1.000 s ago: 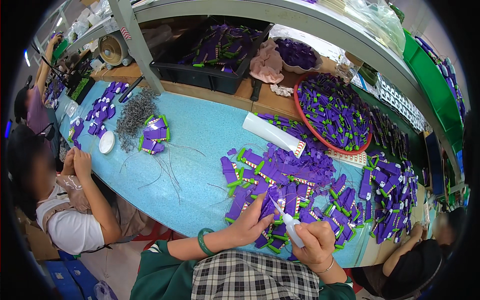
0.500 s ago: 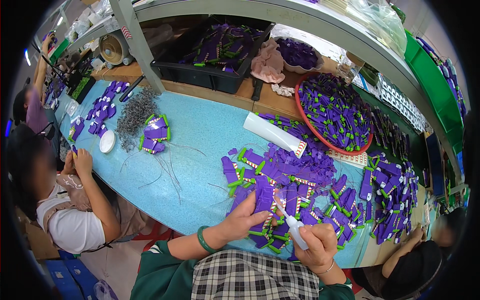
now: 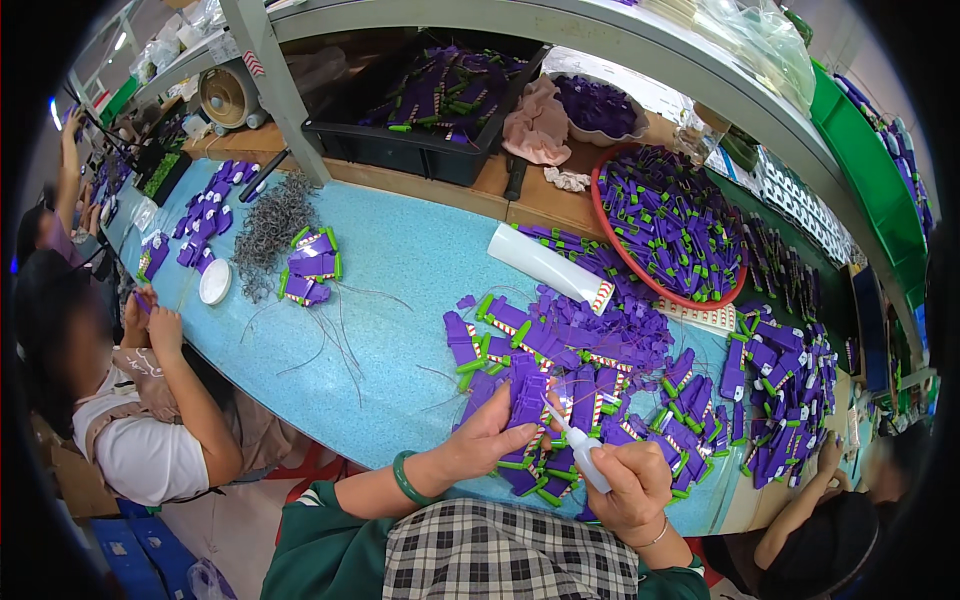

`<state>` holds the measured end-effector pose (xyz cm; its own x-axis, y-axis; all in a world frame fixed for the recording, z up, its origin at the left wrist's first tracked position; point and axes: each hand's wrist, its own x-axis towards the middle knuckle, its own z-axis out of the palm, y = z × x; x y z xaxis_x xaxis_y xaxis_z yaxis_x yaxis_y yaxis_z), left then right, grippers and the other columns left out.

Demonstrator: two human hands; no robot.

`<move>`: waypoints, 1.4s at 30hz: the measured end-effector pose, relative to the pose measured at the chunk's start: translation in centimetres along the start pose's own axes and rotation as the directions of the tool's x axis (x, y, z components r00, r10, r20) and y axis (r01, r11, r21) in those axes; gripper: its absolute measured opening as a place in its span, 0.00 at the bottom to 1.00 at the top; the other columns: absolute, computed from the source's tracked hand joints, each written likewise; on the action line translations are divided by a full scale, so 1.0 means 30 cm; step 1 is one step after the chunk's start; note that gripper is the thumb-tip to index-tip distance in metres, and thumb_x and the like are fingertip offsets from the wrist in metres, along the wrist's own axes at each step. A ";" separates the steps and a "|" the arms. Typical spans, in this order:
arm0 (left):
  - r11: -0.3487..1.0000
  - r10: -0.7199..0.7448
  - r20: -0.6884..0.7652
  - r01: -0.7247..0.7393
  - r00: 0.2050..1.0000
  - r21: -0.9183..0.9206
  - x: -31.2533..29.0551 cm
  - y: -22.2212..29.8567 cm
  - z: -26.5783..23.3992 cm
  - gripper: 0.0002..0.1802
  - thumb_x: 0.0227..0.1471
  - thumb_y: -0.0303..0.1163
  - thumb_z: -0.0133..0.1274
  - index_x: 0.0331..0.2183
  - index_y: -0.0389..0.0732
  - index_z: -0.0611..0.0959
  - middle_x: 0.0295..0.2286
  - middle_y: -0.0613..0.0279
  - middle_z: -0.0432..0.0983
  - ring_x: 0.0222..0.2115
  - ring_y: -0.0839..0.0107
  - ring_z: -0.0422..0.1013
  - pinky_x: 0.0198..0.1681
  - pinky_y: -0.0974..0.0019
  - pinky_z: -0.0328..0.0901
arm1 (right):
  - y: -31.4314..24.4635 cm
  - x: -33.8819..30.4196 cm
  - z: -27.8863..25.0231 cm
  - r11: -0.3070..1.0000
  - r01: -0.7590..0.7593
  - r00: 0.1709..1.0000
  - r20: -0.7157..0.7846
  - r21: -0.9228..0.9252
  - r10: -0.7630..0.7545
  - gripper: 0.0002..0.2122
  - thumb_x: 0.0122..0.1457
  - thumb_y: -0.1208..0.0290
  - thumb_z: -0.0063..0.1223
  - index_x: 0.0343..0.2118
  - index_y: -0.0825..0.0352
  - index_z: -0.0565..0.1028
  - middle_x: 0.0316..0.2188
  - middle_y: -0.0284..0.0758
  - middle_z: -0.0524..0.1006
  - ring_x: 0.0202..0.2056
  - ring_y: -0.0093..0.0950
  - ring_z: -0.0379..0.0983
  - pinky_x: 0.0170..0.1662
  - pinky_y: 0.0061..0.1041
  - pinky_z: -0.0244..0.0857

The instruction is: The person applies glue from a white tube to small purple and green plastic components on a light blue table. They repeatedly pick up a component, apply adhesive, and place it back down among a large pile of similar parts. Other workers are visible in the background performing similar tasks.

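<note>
My left hand (image 3: 482, 437) pinches a small purple plastic part (image 3: 529, 392) between thumb and fingers and holds it up over the pile. In my right hand (image 3: 632, 486) is a small white glue bottle (image 3: 586, 455) with a long thin nozzle; the fingers are wrapped round it. The nozzle tip points up and left, close to the right edge of the purple part; whether it touches I cannot tell. Beneath and around both hands lies a heap of purple pieces (image 3: 600, 385) with green ends and red-and-white striped strips, thin wires among them.
A red round basket (image 3: 597, 215) of purple-green pieces stands far right, beside a white roll (image 3: 545, 266). A black crate (image 3: 400, 155) sits under the grey shelf frame (image 3: 275, 90). Tangled wires (image 3: 275, 225) and a white lid (image 3: 215, 281) lie left. Co-workers sit at both sides.
The bottle's nozzle has shifted slightly up and left along the purple part. My left hand stays nearly in place. Co-workers' hands at both sides have moved.
</note>
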<state>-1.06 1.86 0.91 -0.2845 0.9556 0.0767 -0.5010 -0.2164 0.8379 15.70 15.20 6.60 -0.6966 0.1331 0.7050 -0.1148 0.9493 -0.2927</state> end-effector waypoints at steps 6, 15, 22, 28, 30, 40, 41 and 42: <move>0.975 0.055 -0.129 -0.026 0.990 0.219 -0.002 -0.023 0.014 0.25 0.59 0.23 0.44 0.57 0.37 0.59 0.46 0.58 0.67 0.47 0.70 0.67 0.53 0.63 0.63 | -0.010 -0.006 -0.001 1.000 0.022 0.999 -0.042 -0.015 -0.023 0.21 0.38 0.82 0.65 0.40 0.64 0.79 0.32 0.32 0.74 0.25 0.26 0.71 0.23 0.21 0.63; 0.883 0.176 -0.122 -0.102 0.977 0.457 0.001 -0.056 0.017 0.26 0.57 0.19 0.43 0.57 0.35 0.59 0.47 0.57 0.67 0.49 0.70 0.66 0.56 0.63 0.59 | -0.010 -0.005 0.002 0.999 0.035 0.999 0.009 0.004 -0.035 0.24 0.36 0.83 0.64 0.42 0.64 0.79 0.32 0.31 0.73 0.25 0.26 0.71 0.23 0.21 0.64; 0.946 0.072 -0.128 -0.027 0.989 0.324 -0.004 -0.042 0.017 0.26 0.58 0.21 0.44 0.57 0.36 0.59 0.47 0.57 0.68 0.49 0.69 0.67 0.56 0.61 0.60 | -0.011 -0.001 0.002 0.999 0.036 0.999 0.006 -0.004 -0.036 0.22 0.37 0.82 0.64 0.42 0.64 0.79 0.32 0.31 0.74 0.25 0.26 0.71 0.23 0.21 0.64; 0.992 0.040 -0.109 -0.053 0.993 -0.111 0.018 0.006 -0.001 0.28 0.59 0.30 0.50 0.57 0.38 0.59 0.47 0.57 0.68 0.48 0.67 0.69 0.52 0.62 0.63 | -0.011 -0.014 -0.007 0.999 0.032 0.999 0.005 0.021 -0.032 0.22 0.37 0.82 0.65 0.41 0.64 0.79 0.32 0.31 0.74 0.25 0.26 0.71 0.23 0.21 0.64; 0.991 0.052 -0.113 -0.066 0.992 -0.118 0.017 0.007 -0.003 0.29 0.58 0.31 0.51 0.58 0.38 0.59 0.47 0.57 0.68 0.47 0.67 0.69 0.51 0.62 0.64 | -0.013 -0.014 -0.001 0.999 0.032 0.999 0.013 0.022 -0.032 0.22 0.37 0.82 0.65 0.41 0.64 0.79 0.32 0.31 0.74 0.25 0.26 0.71 0.23 0.21 0.64; 0.994 0.104 -0.096 -0.102 0.990 0.027 0.013 0.010 0.004 0.27 0.59 0.28 0.48 0.57 0.38 0.59 0.47 0.57 0.67 0.47 0.68 0.68 0.48 0.64 0.66 | -0.015 -0.003 -0.003 0.999 0.027 0.997 0.068 0.043 -0.030 0.24 0.35 0.83 0.63 0.42 0.65 0.79 0.33 0.31 0.74 0.26 0.27 0.71 0.24 0.22 0.65; 0.993 0.115 -0.102 -0.111 0.988 0.043 0.013 0.009 0.004 0.27 0.59 0.28 0.48 0.57 0.38 0.59 0.47 0.57 0.67 0.47 0.68 0.68 0.48 0.64 0.66 | -0.016 -0.003 -0.006 0.999 0.025 0.997 0.070 0.039 -0.028 0.24 0.35 0.83 0.63 0.42 0.64 0.79 0.33 0.31 0.74 0.26 0.26 0.71 0.24 0.22 0.65; 0.991 0.125 -0.106 -0.120 0.986 0.058 0.011 0.005 0.003 0.26 0.59 0.27 0.47 0.57 0.37 0.59 0.46 0.57 0.67 0.47 0.68 0.68 0.48 0.64 0.66 | -0.017 -0.004 -0.008 0.999 0.024 0.997 0.073 0.034 -0.026 0.23 0.35 0.82 0.64 0.42 0.64 0.79 0.33 0.31 0.74 0.26 0.26 0.71 0.24 0.22 0.65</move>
<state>-1.18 2.17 1.12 -0.4304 0.8942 0.1233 -0.4150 -0.3173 0.8527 16.02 14.77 6.82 -0.7429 0.0869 0.6637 -0.1557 0.9419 -0.2977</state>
